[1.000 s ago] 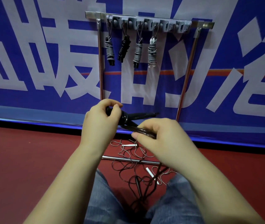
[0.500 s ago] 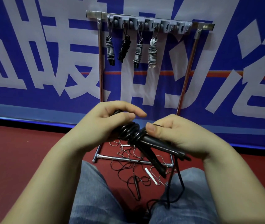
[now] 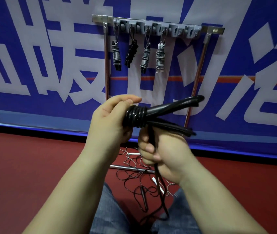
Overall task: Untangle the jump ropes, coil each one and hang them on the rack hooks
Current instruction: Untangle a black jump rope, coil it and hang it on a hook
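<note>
Raised black rope [image 3: 136, 118] now between both fingers [image 3: 148, 147].

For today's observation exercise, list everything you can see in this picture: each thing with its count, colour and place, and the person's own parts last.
rack: one, silver metal with a grey hook strip, standing against the banner.
coiled ropes: four hanging on the hooks; three grey or white, one black, second from the left.
black jump rope: one, partly wound round its two handles, held in front of the rack, its free cord running down through the right hand.
loose ropes: a tangle of thin dark and pale cords with white handles, on the floor by the rack's base; count unclear.
banner: one, blue with large white characters, behind the rack.
floor: red.
jeans: blue, bottom centre.
left hand: grips the wound end.
right hand: grips the cord.
</note>
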Demonstrator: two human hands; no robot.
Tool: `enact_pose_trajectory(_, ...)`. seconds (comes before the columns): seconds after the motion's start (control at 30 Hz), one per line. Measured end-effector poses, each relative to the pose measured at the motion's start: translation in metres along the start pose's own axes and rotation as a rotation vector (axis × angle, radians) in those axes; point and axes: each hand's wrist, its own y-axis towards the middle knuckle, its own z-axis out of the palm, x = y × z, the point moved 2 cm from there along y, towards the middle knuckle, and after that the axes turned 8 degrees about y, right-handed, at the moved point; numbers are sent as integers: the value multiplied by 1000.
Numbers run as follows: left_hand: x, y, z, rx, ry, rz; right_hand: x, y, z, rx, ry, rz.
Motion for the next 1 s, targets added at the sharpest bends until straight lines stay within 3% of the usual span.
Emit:
enact_pose_trajectory(0.1, 6, 3, -4, -103, 127, 75, -4, 1, -2, -92, -180, -30)
enact_pose_trajectory(0.3, 13, 12, -14, -217, 506, 226, 10, -14, -2, -51, -589, -19)
enact_pose_trajectory(0.5, 13, 12, -18, -222, 614, 238, 40, -29, -5, -123, -999, -333)
enact_pose_trajectory(0.57, 12, 14, -21, -164, 685, 228, 50, -33, -5, -155, -1098, -420)
enact_pose_trajectory(0.67, 10, 12, -19, 54, 698, 211, 62, -36, -9, -217, -1137, -499)
enact_pose_trajectory(0.8, 6, 8, -18, 281, 503, 140, 68, -37, -15, -218, -1057, -524)
enact_pose_trajectory(0.87, 1, 7, -20, 331, 433, 119, 67, -35, -19, -197, -1060, -439)
enact_pose_trajectory(1.0, -7, -1, -19, 406, 284, 93, 62, -34, -20, 33, -913, -112)
